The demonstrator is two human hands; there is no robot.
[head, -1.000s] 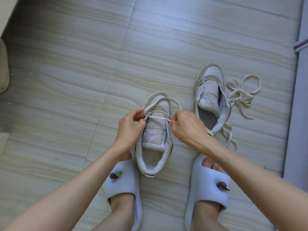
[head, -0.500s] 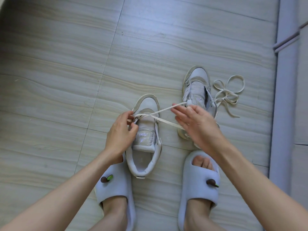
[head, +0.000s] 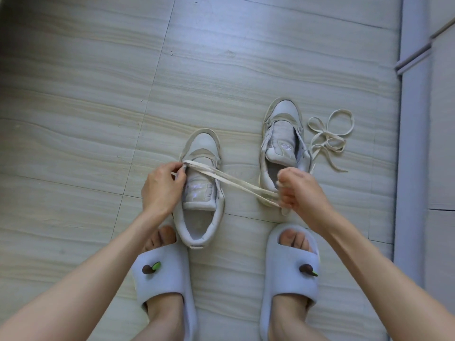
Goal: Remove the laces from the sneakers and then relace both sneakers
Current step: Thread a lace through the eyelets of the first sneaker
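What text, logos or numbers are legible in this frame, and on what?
None can be read.
Near sneaker tongue: pale stitched mark, too blurred to read.
Far sneaker tongue: script-like mark, too small and blurred to read.
Slides: small brown and green charms, no lettering visible.

I count two sneakers, the near one [head: 200, 183] and the far one [head: 283, 143]; two laces, one stretched [head: 236, 184] and one loose [head: 327, 139]; two slippers [head: 162, 276] [head: 290, 269].
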